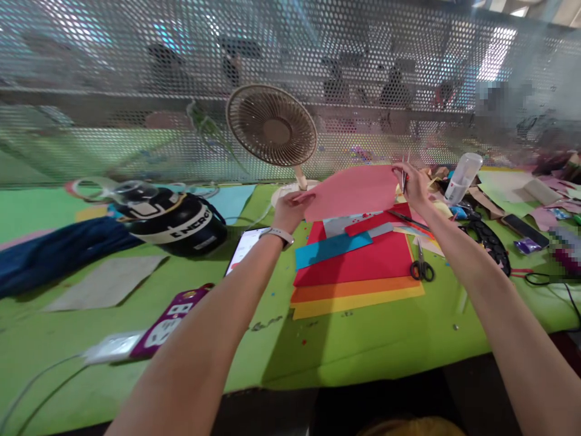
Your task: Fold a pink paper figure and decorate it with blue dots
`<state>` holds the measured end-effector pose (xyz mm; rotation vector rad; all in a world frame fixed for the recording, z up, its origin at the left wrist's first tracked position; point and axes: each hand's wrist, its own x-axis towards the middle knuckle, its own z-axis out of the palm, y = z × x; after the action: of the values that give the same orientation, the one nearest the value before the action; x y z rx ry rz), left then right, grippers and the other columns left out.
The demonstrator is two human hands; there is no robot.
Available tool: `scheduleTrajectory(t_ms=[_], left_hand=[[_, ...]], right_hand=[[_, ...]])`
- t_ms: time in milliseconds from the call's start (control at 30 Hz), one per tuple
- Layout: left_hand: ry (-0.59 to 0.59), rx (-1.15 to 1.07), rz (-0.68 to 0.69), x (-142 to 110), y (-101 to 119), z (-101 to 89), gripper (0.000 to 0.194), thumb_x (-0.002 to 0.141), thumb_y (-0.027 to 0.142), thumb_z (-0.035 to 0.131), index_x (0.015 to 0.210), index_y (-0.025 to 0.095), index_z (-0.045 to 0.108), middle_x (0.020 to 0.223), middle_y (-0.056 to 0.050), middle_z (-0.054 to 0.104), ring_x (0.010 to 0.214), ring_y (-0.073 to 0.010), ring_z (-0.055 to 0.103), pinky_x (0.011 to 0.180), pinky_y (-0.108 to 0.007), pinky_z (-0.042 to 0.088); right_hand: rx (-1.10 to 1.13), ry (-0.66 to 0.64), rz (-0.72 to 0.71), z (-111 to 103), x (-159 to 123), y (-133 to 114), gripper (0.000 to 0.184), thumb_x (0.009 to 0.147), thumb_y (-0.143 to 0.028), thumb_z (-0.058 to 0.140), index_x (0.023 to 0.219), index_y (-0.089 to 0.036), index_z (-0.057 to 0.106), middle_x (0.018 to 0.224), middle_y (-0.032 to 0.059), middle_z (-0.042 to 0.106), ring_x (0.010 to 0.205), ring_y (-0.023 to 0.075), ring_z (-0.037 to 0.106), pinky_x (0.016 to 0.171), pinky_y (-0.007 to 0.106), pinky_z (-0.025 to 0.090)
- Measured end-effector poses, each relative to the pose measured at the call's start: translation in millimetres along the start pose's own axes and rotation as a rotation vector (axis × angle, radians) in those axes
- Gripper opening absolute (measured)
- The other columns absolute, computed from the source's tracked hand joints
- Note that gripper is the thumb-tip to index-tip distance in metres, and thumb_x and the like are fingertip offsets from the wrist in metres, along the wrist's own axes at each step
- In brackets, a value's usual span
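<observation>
A sheet of pink paper (351, 191) is stretched between my two hands, raised above the far part of the table. My left hand (293, 209) pinches its left edge; a watch band circles that wrist. At the upper right corner my right hand (414, 184) pinches the sheet, and a thin pointed metal tool, its kind unclear, also shows at those fingers. Below lie a red sheet (358, 269), orange and yellow sheets (358, 303) and a blue paper strip (333, 249). Small black-handled scissors (422, 269) rest at the stack's right edge.
A fan (272, 127) stands behind the paper, before a perforated metal screen (158, 85). Left are a large black bottle (181, 227), a phone (242, 245) and a purple power strip (175, 318). Right, a clear bottle (463, 175) stands among paper scraps and a dark phone (525, 231).
</observation>
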<state>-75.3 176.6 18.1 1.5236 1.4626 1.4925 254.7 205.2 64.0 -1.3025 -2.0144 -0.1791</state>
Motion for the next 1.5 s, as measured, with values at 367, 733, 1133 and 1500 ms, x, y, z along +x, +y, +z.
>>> scheduleTrajectory(t_ms=[367,733,1133,1500], left_hand=[[0.193,-0.135,0.233,-13.7,56.3,-20.7,0.021,0.071,0.035,0.076,0.081,0.016,0.072,0.076,0.001,0.069,0.072,-0.0141,0.058,0.069,-0.03,0.054],[0.298,-0.241,0.127,-56.1,82.0,-65.7,0.026,0.061,0.032,0.084,0.076,0.013,0.073,0.068,0.003,0.069,0.059,-0.0091,0.053,0.066,-0.026,0.052],[-0.19,-0.159,-0.532,-108.6,56.3,-69.3,0.05,0.052,0.039,0.094,0.09,0.012,0.077,0.075,-0.004,0.076,0.057,-0.0107,0.06,0.047,-0.019,0.041],[-0.579,-0.051,-0.701,-123.7,45.6,-58.3,0.056,0.054,0.056,0.09,0.09,0.016,0.076,0.074,-0.006,0.076,0.056,-0.0183,0.065,0.052,-0.027,0.047]], right_hand=[[0.29,0.278,-0.02,-58.0,-12.3,-15.4,0.032,0.099,-0.042,0.045,0.1,-0.02,0.069,0.09,0.0017,0.07,0.084,0.0141,0.065,0.077,0.027,0.05],[-0.267,-0.123,0.189,-57.2,-67.2,37.4,0.039,0.103,-0.028,0.031,0.124,-0.018,0.062,0.101,0.0085,0.073,0.09,0.0208,0.068,0.077,0.03,0.049],[-0.53,-0.641,0.091,-34.3,-112.9,50.7,0.052,0.095,-0.009,0.041,0.144,-0.02,0.051,0.115,0.0169,0.073,0.107,0.0302,0.067,0.089,0.039,0.046],[-0.234,-0.349,-0.578,-63.0,-166.3,-3.9,0.06,0.096,-0.018,0.047,0.155,-0.02,0.032,0.161,0.0168,0.033,0.143,0.0294,0.041,0.107,0.046,0.045]])
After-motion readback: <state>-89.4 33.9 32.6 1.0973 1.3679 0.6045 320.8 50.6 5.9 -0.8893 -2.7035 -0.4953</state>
